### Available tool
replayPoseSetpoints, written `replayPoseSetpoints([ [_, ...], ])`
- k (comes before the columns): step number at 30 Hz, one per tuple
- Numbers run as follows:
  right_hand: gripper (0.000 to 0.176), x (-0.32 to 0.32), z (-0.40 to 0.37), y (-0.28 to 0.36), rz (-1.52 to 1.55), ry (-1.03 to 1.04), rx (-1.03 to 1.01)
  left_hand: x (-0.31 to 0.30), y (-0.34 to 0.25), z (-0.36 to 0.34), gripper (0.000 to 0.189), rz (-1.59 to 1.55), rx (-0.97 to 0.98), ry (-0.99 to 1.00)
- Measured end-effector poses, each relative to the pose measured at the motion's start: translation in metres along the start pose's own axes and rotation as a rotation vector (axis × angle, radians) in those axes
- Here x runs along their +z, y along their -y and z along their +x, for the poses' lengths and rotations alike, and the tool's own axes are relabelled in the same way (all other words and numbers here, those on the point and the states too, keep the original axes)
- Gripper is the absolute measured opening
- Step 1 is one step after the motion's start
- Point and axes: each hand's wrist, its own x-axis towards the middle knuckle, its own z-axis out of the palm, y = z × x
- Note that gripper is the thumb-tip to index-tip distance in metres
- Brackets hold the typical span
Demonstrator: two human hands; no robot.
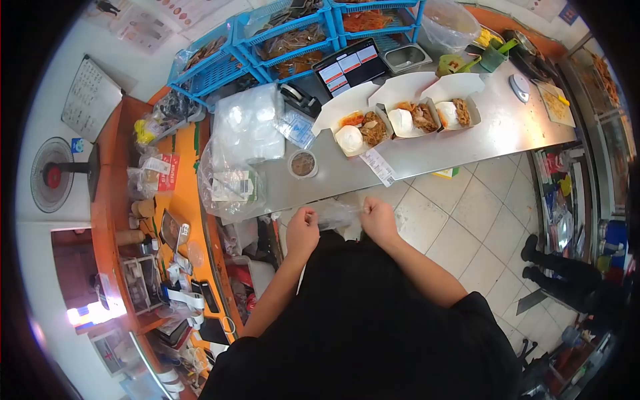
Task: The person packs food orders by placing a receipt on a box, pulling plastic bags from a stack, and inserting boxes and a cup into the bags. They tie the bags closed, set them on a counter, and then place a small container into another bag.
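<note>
Between my two hands stretches a clear plastic bag (339, 212), held in front of my body just off the counter's near edge. My left hand (303, 230) pinches one side of it, and my right hand (378, 220) has closed fingers on the other side. Beyond them on the steel counter (337, 177) stands a round lidded cup (303, 164) with dark contents. Farther right are three open takeout boxes of rice and meat, the nearest box (357, 137) having a printed receipt (378, 167) at its front.
A stack of clear plastic bags (247, 123) lies at the counter's left. Behind stand a tablet (351, 67), a tape dispenser (300, 100) and blue racks (293, 43) of packets. Another person's legs (567, 270) show at the right, and an orange shelf (190, 220) runs along the left.
</note>
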Motion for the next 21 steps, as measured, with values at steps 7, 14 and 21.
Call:
replayPoseSetpoints([
  [7, 0.017, -0.017, 0.043, 0.019, 0.027, -0.128, 0.036, 0.006, -0.036, 0.005, 0.013, -0.048, 0.085, -0.143],
  [14, 0.014, -0.011, 0.023, 0.047, -0.056, 0.194, -0.256, 0.029, -0.055, 0.018, 0.018, -0.445, 0.134, -0.192],
  [21, 0.02, -0.005, 0.053, 0.065, 0.237, -0.155, -0.303, 0.003, -0.074, 0.036, 0.028, -0.407, 0.023, -0.465],
])
